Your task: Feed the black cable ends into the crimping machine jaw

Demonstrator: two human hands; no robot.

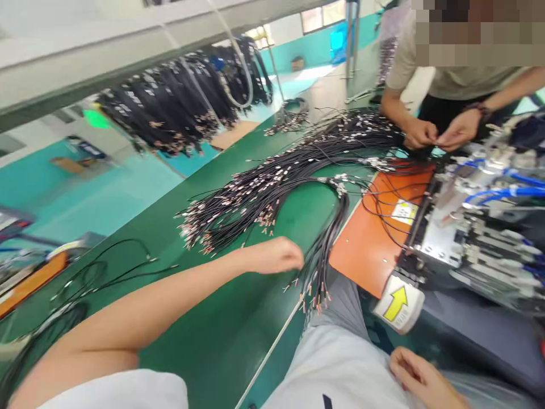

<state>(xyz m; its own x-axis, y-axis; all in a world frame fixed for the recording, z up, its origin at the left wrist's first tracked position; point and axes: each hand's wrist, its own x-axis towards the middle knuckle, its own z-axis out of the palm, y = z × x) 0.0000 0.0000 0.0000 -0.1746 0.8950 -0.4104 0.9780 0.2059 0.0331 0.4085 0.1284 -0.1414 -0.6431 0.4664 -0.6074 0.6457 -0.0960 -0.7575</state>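
My left hand (276, 255) is over the green tabletop, slightly blurred, its fingers curled together. No object shows in it. Just to its right hangs a bundle of black cables (330, 238), whose stripped, coloured wire ends dangle over the table edge by my leg. Beyond the hand lies a wide pile of black cables (272, 193) with white connectors and bare ends. Low in the view, beside my lap, my right hand (415, 372) has its fingers curled in, with nothing visible in them.
An orange board (366, 250) adjoins a metal machine (451, 227) with blue air tubes at right. A white cylinder with a yellow arrow (398, 304) sits below. Across the table a co-worker's hands (438, 133) meet. Black cables (183, 102) hang at back left; loose cables (106, 278) lie left.
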